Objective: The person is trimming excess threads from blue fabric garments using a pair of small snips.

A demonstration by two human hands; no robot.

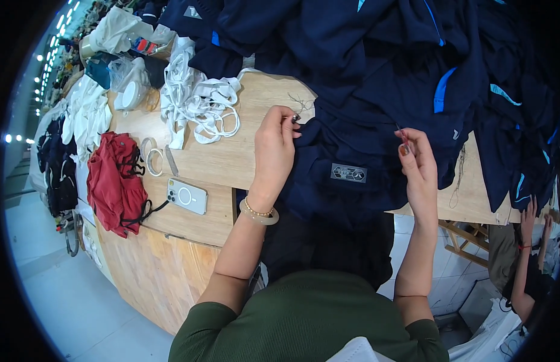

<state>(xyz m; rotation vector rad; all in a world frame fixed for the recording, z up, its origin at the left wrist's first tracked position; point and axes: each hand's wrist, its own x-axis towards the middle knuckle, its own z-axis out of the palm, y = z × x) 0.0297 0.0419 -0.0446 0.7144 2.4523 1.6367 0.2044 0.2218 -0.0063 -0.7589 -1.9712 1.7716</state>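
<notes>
A navy garment [328, 151] with a grey printed label patch [350, 173] lies over the table's front edge and down toward my lap. My left hand [275, 145] is closed in a pinch at its upper left edge. On the right, my right hand [420, 166] is closed around a small tool with a red handle [404, 135] and a thin dark tip, which looks like thread snips. That tip sits just above the navy cloth. Loose dark threads [301, 104] lie on the wood beside my left fingertips.
Navy garments with light-blue strips [364, 48] are heaped behind and right. Leftward lie white straps [201, 102], a phone [187, 196], a tape roll [154, 161] and a red drawstring bag [116, 184]. At far right, another person's arm [525, 241] reaches toward the navy cloth.
</notes>
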